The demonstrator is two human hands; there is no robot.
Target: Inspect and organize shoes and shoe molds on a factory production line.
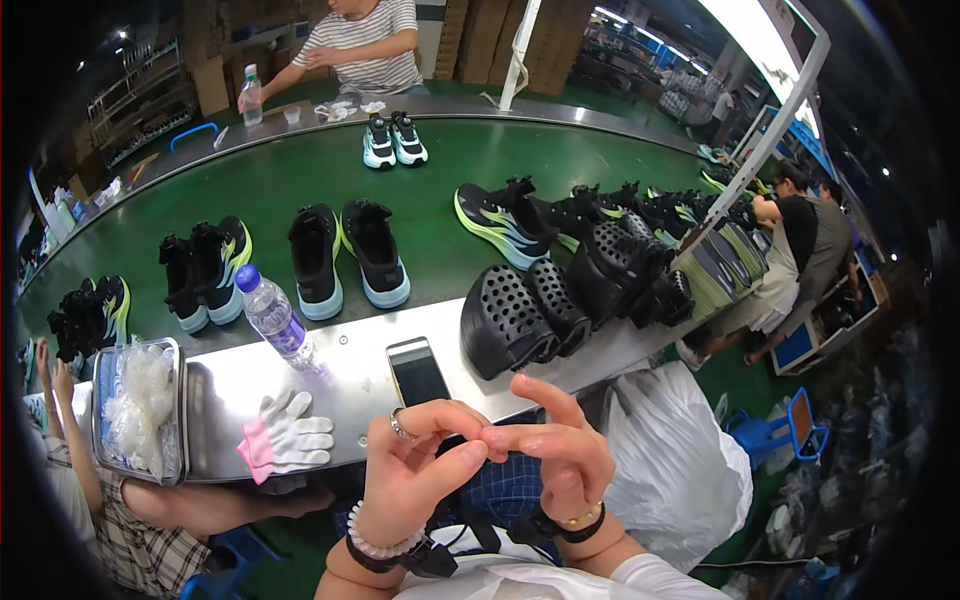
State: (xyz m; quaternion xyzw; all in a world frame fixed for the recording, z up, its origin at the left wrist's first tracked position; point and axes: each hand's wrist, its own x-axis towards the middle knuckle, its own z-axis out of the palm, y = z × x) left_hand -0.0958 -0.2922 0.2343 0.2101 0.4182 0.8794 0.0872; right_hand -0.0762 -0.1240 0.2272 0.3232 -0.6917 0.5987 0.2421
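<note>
My left hand and my right hand meet in front of me, just over the near edge of the bench. The left thumb and index finger pinch the tip of an outstretched right finger. Another right finger points up, apart from it; no separate object shows in either hand. Just beyond the left hand lies a phone with a dark screen. To its left are white and pink gloves and a capped bottle. Black perforated clogs stand beyond the right hand.
Black sneakers stand along the green belt; a light pair is farther off. A metal tray with plastic bags sits left, beside a seated co-worker. A white sack is at right. Another person works across the belt.
</note>
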